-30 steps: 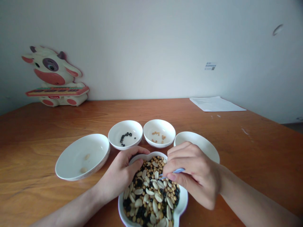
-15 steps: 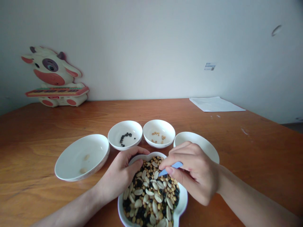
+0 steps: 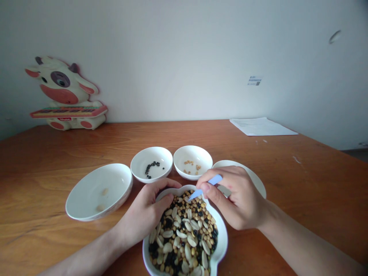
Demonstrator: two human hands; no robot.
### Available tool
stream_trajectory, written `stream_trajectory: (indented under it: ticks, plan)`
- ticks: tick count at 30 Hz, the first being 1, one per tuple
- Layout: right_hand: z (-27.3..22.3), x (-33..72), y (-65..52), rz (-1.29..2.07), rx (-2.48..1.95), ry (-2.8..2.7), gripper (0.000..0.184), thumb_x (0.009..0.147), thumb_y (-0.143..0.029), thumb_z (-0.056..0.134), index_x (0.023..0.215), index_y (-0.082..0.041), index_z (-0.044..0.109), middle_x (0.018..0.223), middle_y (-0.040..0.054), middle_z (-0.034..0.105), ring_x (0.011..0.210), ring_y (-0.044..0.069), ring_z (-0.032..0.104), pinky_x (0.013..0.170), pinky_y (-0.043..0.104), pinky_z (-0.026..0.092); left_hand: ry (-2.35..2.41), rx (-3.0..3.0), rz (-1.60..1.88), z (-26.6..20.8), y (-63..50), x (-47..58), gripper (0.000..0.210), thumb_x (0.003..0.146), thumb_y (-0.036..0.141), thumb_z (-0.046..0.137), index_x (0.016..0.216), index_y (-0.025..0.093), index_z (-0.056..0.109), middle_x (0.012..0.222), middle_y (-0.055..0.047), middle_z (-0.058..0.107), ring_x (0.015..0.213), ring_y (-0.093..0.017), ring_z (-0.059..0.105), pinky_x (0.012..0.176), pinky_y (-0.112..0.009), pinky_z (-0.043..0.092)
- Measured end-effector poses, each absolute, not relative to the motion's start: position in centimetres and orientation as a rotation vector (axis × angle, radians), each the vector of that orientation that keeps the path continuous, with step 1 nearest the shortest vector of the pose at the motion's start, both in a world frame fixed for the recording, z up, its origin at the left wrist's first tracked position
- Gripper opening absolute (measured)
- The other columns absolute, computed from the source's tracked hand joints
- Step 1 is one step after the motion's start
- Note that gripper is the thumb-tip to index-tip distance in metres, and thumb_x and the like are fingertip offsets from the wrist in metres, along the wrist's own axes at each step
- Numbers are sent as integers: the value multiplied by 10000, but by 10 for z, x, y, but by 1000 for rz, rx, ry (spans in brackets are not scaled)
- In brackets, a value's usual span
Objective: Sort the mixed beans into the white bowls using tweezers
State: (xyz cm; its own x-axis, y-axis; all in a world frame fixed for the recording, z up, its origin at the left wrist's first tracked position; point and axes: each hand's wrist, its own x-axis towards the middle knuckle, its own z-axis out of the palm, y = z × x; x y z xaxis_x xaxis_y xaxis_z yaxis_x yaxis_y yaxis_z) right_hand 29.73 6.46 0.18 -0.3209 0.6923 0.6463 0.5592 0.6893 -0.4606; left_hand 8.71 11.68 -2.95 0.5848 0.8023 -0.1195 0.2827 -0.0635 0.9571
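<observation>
A white, wavy-edged dish [image 3: 221,245] is full of mixed yellow beans, black beans and pale peanut halves [image 3: 181,233]. Its upper left rim is gripped by my left hand [image 3: 153,203], thumb inside and fingers along the outer edge. My right hand [image 3: 238,197] pinches blue tweezers [image 3: 211,184] between thumb and fingers. Their tip points down at the beans near the dish's far end; whether it holds a bean I cannot tell. Beyond the dish stand a white bowl with several black beans [image 3: 151,165] and another white bowl with several yellow beans [image 3: 192,163].
At the left, a large oval white bowl [image 3: 86,188] contains two pale pieces. Another white bowl [image 3: 255,180] at the right is partly covered by my right hand. A cow-shaped toy keyboard [image 3: 69,111] and white paper [image 3: 263,127] lie towards the wall.
My right hand has risen and shifted away from me, taking the tweezers' tip from among the peanuts to the dish's far end. My left hand stays on the rim.
</observation>
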Motion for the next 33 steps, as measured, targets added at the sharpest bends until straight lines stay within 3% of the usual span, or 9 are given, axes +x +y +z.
stream_trajectory:
  ticks: [4, 8, 12, 21, 28, 33]
  plan:
    - [2, 297, 66, 318, -1078, -2016, 215, 954, -236, 457, 801, -149, 581, 564, -17, 573, 476, 94, 516, 480, 208, 387, 925, 1627, 538, -28, 117, 87, 254, 849, 313, 525, 1030, 206, 668, 995, -35, 715, 963, -254, 632, 855, -330, 492]
    - [-1, 297, 66, 394, -1133, -1974, 235, 920, -347, 577, 783, -160, 538, 566, -46, 507, 466, 75, 455, 439, 190, 336, 895, 1585, 529, -28, 116, 87, 245, 853, 324, 532, 1029, 205, 653, 993, -45, 701, 972, -267, 635, 863, -351, 502]
    - [-1, 297, 67, 359, -1166, -1996, 229, 925, -331, 560, 767, -172, 513, 554, -63, 456, 460, 68, 400, 442, 193, 302, 897, 1578, 531, -29, 116, 87, 241, 863, 322, 526, 1043, 217, 646, 999, -42, 697, 981, -272, 637, 867, -358, 506]
    - [0, 296, 68, 451, -1210, -2191, 180, 867, -244, 653, 745, -161, 550, 598, -53, 489, 505, 71, 421, 486, 204, 303, 894, 1620, 540, -30, 118, 86, 252, 866, 304, 521, 1057, 207, 653, 1019, -35, 702, 981, -255, 625, 859, -326, 487]
    - [2, 298, 66, 406, -1158, -2359, 71, 801, -109, 618, 766, -154, 575, 728, 16, 616, 699, 154, 539, 674, 279, 390, 914, 1638, 536, -28, 117, 87, 239, 848, 300, 520, 1011, 204, 667, 995, -32, 707, 964, -257, 623, 841, -324, 490]
    - [0, 299, 67, 345, -974, -2226, 100, 793, -69, 574, 749, -158, 566, 667, -1, 576, 630, 131, 485, 625, 261, 376, 908, 1651, 535, -27, 117, 88, 233, 846, 291, 514, 1009, 214, 662, 994, -22, 707, 971, -252, 620, 857, -325, 482]
